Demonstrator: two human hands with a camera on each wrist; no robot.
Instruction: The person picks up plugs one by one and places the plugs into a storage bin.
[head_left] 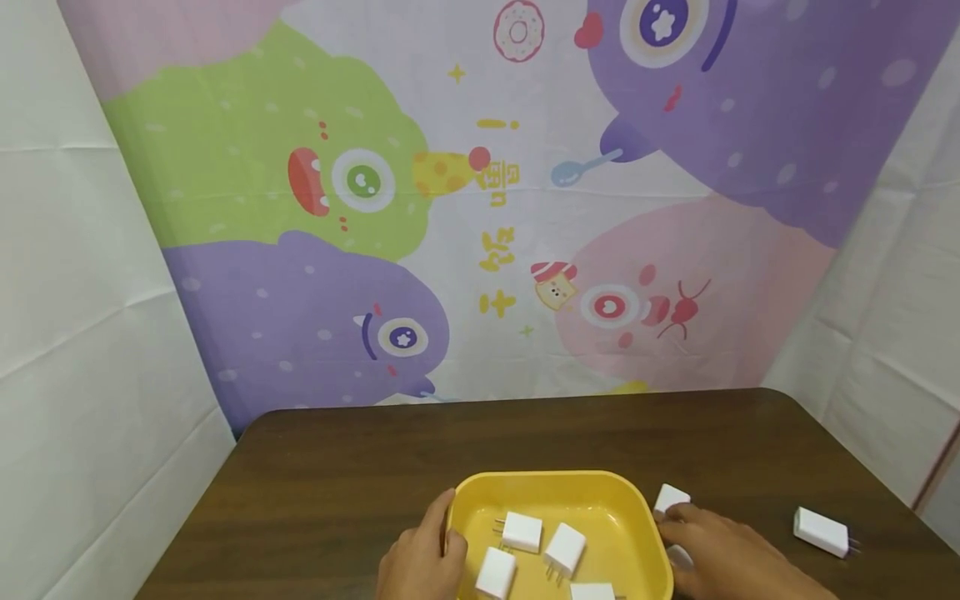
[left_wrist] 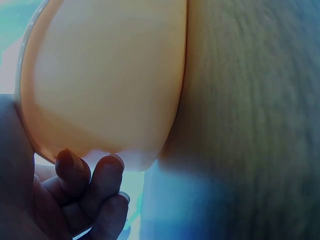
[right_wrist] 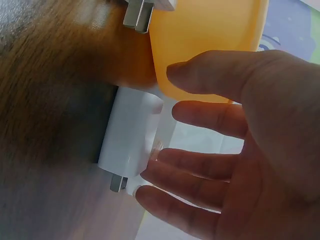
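A yellow plastic tray (head_left: 555, 473) stands at the table's near edge with several white plug chargers (head_left: 521, 532) in it. My left hand (head_left: 423, 550) grips the tray's left rim, thumb at the top edge; its other fingers (left_wrist: 107, 175) curl by the tray wall (left_wrist: 110, 75) in the left wrist view. Just outside the right rim, my right hand (head_left: 712, 550) reaches over two white chargers, one (head_left: 671, 498) beyond the fingers and one (head_left: 681, 557) partly covered. In the right wrist view its fingers (right_wrist: 195, 165) are extended beside a charger (right_wrist: 131, 130), thumb apart; contact is unclear.
Another white charger (head_left: 821, 532) lies at the right of the dark wooden table (head_left: 337, 475), its prongs pointing right. A cartoon-printed cloth (head_left: 480, 350) hangs behind the table, with white cloth (head_left: 97, 333) at both sides.
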